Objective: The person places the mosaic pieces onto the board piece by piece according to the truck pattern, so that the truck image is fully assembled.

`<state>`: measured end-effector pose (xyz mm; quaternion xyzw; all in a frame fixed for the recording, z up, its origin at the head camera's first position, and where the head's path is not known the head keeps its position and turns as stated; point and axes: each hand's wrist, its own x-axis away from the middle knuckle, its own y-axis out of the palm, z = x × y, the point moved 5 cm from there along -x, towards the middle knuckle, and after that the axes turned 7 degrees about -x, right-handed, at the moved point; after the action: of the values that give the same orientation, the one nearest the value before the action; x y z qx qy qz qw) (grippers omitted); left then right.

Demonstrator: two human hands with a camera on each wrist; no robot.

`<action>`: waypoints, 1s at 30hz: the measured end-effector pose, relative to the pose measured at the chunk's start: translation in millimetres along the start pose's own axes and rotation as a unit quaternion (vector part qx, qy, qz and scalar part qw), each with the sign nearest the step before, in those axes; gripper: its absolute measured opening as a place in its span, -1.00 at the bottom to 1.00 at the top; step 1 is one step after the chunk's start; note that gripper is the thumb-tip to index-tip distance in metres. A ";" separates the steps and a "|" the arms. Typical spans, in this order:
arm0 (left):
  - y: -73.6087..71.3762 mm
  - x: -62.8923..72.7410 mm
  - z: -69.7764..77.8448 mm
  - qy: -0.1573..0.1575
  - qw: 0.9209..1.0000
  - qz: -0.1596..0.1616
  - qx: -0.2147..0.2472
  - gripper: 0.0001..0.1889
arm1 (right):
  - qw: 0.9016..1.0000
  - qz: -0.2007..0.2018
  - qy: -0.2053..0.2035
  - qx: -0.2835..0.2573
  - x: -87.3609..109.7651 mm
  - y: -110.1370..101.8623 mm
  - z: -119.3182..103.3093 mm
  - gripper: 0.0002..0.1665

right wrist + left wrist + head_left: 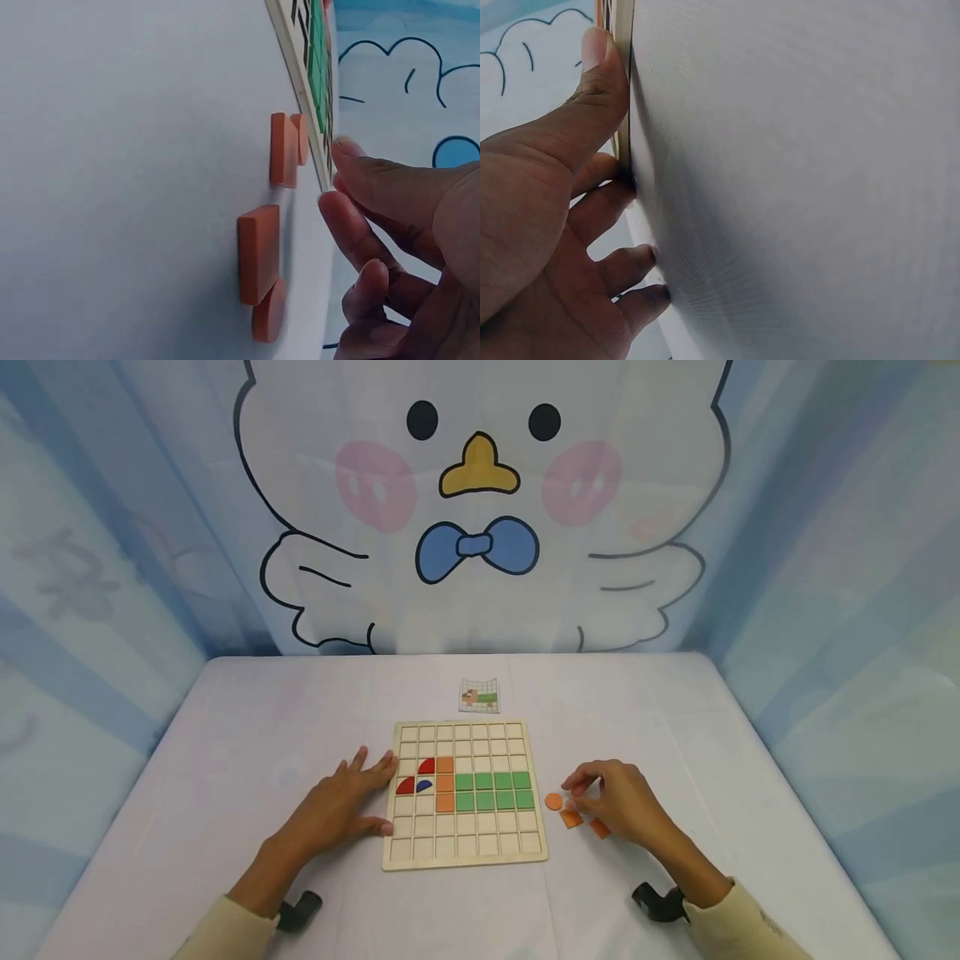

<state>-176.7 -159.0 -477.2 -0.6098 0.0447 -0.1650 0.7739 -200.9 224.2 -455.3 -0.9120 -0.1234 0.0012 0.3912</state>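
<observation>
A pale wooden grid board (465, 847) lies in the middle of the table. Its cells hold rows of green squares (483, 791), a column of orange squares (445, 783), two red quarter-round pieces (427, 767) and a blue half-round piece (424, 786). My left hand (333, 810) has its fingers spread and touches the board's left edge with thumb and fingertips. To the board's right, my right hand (618, 802) hovers over loose orange pieces, thumb and forefinger apart with nothing seen between them. Those include an orange disc (553, 802) and orange squares (283, 150); my hand partly covers the group in the head view.
A small picture card (480, 696) with a printed grid pattern lies behind the board. The white-covered table (300, 693) meets a printed curtain (480, 610) at its back. Dark wrist-worn devices (660, 903) sit by both sleeves.
</observation>
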 end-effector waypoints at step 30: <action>-0.5 -0.2 -0.5 -0.003 1.000 -0.004 0.001 0.09 | 0.997 -0.023 -0.066 -0.010 4.8 15.0 -21.9 -0.74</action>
<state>-177.1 -159.4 -476.9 -0.6099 0.0403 -0.1661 0.7738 -190.8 199.7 -450.4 -0.9106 -0.1705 0.0514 0.3730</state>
